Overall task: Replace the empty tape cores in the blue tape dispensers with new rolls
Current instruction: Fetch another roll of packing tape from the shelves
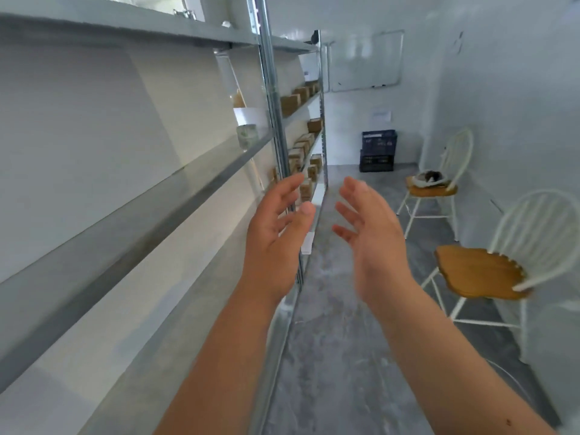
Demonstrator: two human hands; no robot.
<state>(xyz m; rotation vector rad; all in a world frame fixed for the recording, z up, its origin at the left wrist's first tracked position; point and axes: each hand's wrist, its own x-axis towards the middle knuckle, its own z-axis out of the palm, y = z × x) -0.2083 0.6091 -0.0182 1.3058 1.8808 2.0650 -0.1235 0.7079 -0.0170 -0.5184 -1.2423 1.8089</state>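
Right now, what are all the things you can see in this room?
Metal shelving: two units, grey, along the left wall.
Small boxes: many, brown, on the far shelves.
Crates: two stacked, dark blue, by the far wall.
Chairs: two, white with wooden seats, on the right; the far chair holds something blurry.
Whiteboard: one, white, far wall.
Tape dispensers: none visible.
Left hand: open, empty.
Right hand: open, empty.
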